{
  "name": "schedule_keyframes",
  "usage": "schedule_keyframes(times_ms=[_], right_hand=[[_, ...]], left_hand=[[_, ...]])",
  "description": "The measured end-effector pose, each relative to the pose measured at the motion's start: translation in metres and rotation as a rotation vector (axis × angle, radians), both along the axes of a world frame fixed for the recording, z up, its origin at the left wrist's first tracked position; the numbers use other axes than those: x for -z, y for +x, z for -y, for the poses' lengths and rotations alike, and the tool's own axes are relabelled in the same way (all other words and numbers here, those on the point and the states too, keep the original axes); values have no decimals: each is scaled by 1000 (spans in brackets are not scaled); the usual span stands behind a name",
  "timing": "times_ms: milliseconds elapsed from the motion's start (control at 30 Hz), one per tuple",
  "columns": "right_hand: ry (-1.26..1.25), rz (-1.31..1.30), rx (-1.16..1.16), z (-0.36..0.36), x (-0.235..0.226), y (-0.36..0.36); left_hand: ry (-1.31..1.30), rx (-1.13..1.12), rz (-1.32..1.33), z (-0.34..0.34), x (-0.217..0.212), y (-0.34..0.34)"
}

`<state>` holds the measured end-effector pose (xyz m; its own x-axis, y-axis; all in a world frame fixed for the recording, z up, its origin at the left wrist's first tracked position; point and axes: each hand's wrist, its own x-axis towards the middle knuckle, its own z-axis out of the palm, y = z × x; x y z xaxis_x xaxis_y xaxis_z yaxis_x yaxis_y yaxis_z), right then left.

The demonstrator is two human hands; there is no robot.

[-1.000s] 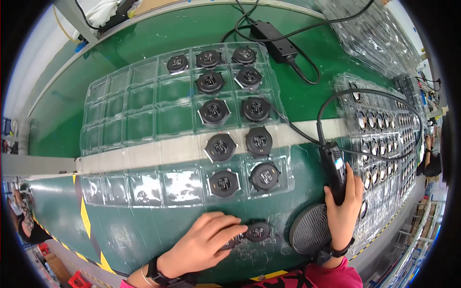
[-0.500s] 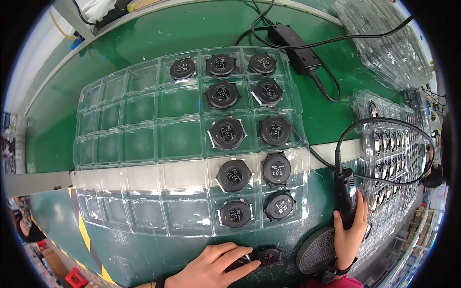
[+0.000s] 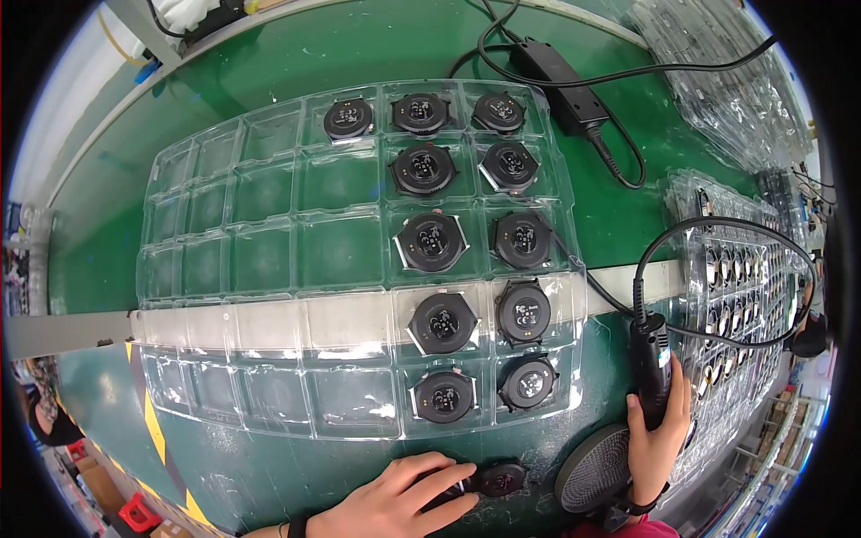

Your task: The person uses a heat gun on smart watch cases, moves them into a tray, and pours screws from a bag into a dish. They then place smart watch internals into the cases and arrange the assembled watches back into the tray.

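My left hand (image 3: 395, 500) lies at the front edge of the bench, its bent fingers over a dark, glossy object (image 3: 456, 490) that they mostly cover. Just right of the fingertips is a round black watch case (image 3: 502, 480). My right hand (image 3: 659, 448) is wrapped round a black corded tool (image 3: 652, 377), shaped like an electric screwdriver and held upright. Left of that wrist sits a round dark textured disc (image 3: 592, 468). Beyond both hands a clear compartment tray (image 3: 345, 399) holds several black watch cases (image 3: 444, 323), backs up, in its right-hand columns and far row.
A black power adapter (image 3: 560, 90) with looping cable lies at the back right. Stacked clear trays (image 3: 717, 81) stand behind it, and nearer ones (image 3: 740, 296) hold several watch parts. Yellow-black tape (image 3: 154, 430) marks the left front, near a red crate (image 3: 139, 514).
The view has shifted slightly, so the tray and tool appear a little to the right. Both hands keep their grips, and no watch case has changed compartment.
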<state>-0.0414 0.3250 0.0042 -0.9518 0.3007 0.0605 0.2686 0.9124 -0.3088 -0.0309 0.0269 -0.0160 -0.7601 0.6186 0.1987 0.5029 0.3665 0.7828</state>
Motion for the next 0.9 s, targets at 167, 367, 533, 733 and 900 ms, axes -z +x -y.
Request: schedule_keyframes(times_ms=[167, 367, 533, 733, 900], right_hand=[[-13, 38, 35, 0, -2, 1], [22, -24, -30, -1, 3, -1], [3, -24, -61, 0, -3, -4], [-57, -57, -94, -5, 0, -1], [-36, -66, -117, -9, 3, 3]], left_hand=[[-25, 19, -2, 1, 4, 0], [31, -71, -34, -5, -15, -14], [-135, -161, -174, 1, -45, -41], [-407, -510, -440, -24, -23, -141], [-712, -630, -431, -38, -21, -156]])
